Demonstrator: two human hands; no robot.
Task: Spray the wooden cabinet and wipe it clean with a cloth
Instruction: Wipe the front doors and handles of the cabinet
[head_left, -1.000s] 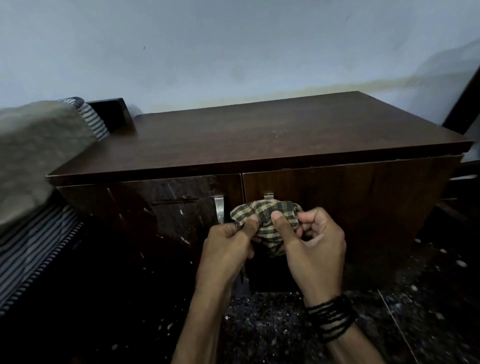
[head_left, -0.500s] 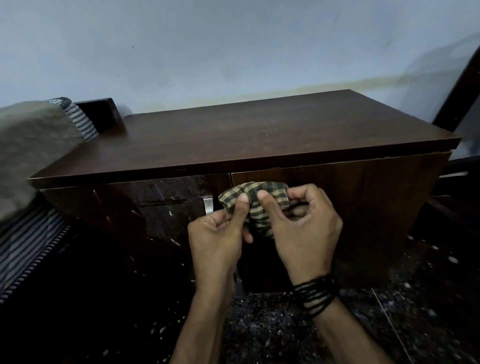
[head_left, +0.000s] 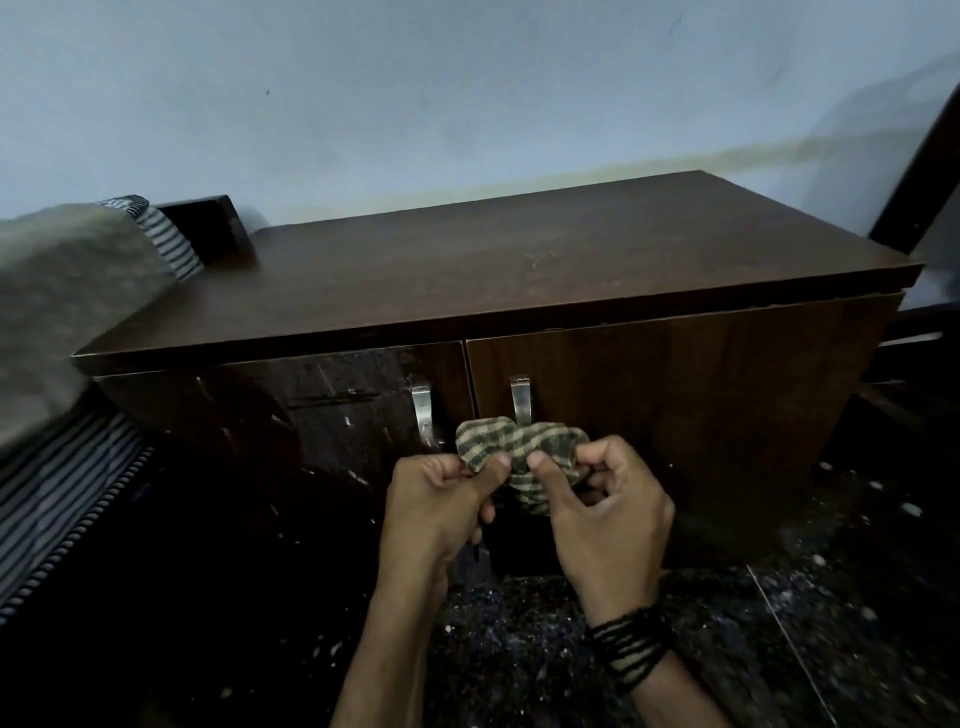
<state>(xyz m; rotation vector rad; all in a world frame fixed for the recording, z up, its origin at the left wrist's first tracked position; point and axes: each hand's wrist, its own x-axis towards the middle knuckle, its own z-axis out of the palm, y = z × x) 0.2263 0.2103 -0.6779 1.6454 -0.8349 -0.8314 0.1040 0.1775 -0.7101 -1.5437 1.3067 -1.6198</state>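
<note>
A low dark wooden cabinet (head_left: 519, 270) with two doors and two metal handles stands against the pale wall. In front of the doors, just below the right handle (head_left: 520, 405), both hands hold a bunched green-and-tan checked cloth (head_left: 519, 447). My left hand (head_left: 441, 499) pinches its left side with thumb and fingers. My right hand (head_left: 608, 504), with black thread around the wrist, pinches its right side. The cloth hangs free of the cabinet front. No spray bottle is in view.
A bed with a striped mattress (head_left: 57, 499) and a grey blanket (head_left: 62, 301) lies close on the left, touching the cabinet's left end. A dark wooden frame (head_left: 924, 145) leans at the far right. The floor (head_left: 779, 623) is dark speckled stone.
The cloth and both hands dropped lower against the cabinet front, uncovering the right door handle. The view shifted slightly; both hands kept their hold on the cloth.
</note>
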